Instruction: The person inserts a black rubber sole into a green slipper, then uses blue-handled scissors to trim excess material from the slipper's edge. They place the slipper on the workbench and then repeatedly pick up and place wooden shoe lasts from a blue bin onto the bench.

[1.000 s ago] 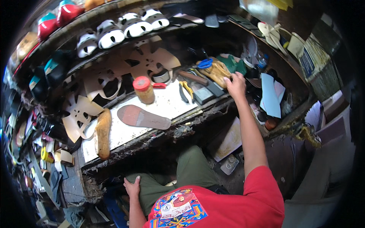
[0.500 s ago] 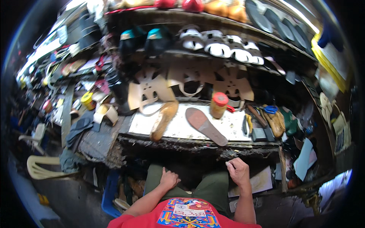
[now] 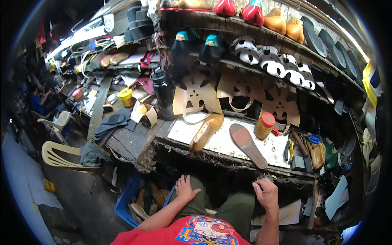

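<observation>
- Far on my left I see a pale plastic chair (image 3: 57,155) and, beside it, a blue crate (image 3: 130,200) of shoe parts on the floor under the bench.
- My left hand (image 3: 185,188) rests flat on my left knee, fingers spread and relaxed, holding nothing.
- Up on the bench, a black bottle (image 3: 164,92) stands upright at the left end of the white work slab (image 3: 220,143).
- A wooden shoe form (image 3: 206,131) lies on the slab ahead of my left hand, its long axis running from lower left up to the right, toe end towards me.
- Just right of it, apart from it, lies a flat shoe sole (image 3: 248,145), long axis slanting the other way, from upper left down to lower right, its near end close to the bench edge.
- A yellow jar with a red lid (image 3: 264,125) stands upright behind the sole.
- My right hand (image 3: 266,192) grips the rough front edge of the bench, fingers curled over it, holding no tool.
- The sole lies straight ahead of and above this hand, nearer to it than to my left hand.
- Pliers with yellow handles (image 3: 289,150) lie further right.
</observation>
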The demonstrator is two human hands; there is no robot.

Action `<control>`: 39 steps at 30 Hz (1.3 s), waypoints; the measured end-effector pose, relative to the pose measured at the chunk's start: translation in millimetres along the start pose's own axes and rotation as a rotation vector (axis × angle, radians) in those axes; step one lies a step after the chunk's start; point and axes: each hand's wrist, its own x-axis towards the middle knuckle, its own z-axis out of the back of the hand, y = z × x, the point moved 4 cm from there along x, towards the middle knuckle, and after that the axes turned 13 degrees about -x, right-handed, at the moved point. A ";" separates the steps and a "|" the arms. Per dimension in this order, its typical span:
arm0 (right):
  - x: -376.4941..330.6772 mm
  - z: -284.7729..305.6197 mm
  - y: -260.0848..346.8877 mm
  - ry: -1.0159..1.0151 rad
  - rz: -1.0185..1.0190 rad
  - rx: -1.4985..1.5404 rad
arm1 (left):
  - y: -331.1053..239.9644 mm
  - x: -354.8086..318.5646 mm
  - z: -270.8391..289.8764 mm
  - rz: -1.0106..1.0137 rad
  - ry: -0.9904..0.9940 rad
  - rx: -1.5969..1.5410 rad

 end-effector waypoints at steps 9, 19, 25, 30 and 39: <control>16.9 -18.8 17.9 0.062 0.188 0.027 | -7.8 10.9 -2.1 0.081 0.180 0.088; 37.5 -25.7 16.6 0.207 0.202 0.110 | -23.4 18.9 -2.8 0.138 0.219 0.155; 86.4 -26.8 27.9 0.265 0.364 0.143 | -27.8 40.8 -15.2 0.225 0.315 0.253; 140.3 3.9 40.1 0.228 0.444 0.373 | -21.5 61.0 -23.7 0.304 0.309 0.227; 268.8 132.4 102.4 -0.401 0.446 0.880 | -28.4 66.1 -15.2 0.623 0.384 -0.017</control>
